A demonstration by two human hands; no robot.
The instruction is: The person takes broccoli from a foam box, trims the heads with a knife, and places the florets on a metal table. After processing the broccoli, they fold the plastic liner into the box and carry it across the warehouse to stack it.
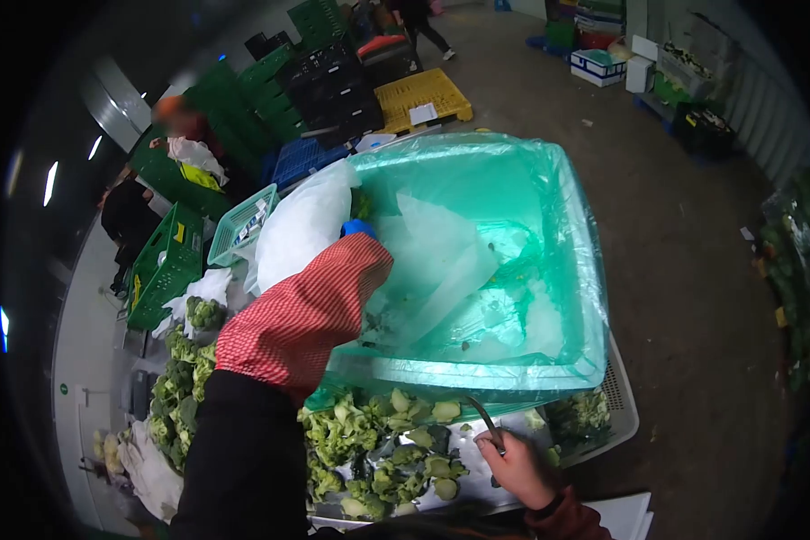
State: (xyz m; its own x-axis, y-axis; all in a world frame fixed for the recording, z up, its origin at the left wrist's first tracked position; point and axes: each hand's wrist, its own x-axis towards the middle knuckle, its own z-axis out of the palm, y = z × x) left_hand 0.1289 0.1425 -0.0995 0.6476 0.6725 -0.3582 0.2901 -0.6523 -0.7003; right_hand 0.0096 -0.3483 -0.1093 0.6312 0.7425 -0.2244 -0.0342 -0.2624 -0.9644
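My left hand (358, 229), in a blue glove below a red checked oversleeve, reaches into a crate lined with green plastic (562, 261). Its fingers are mostly hidden, so I cannot make out what it grips. Just beyond it shows a bit of green broccoli (362, 203), beside a bulging white wrapping (301, 220). A thin white sheet (436, 247) lies inside the crate. My right hand (517, 470), bare, is closed around a curved knife (484, 418), its blade pointing up and left. Broccoli trimmings (360, 432) lie to the left of this hand.
A pale perforated crate (623, 405) sits under the lined one. Broccoli heads (173, 405) lie at left, near a green crate (166, 265) and a light green basket (243, 225). Other people (189, 130) are at the back left. A yellow pallet (423, 94) lies on the floor.
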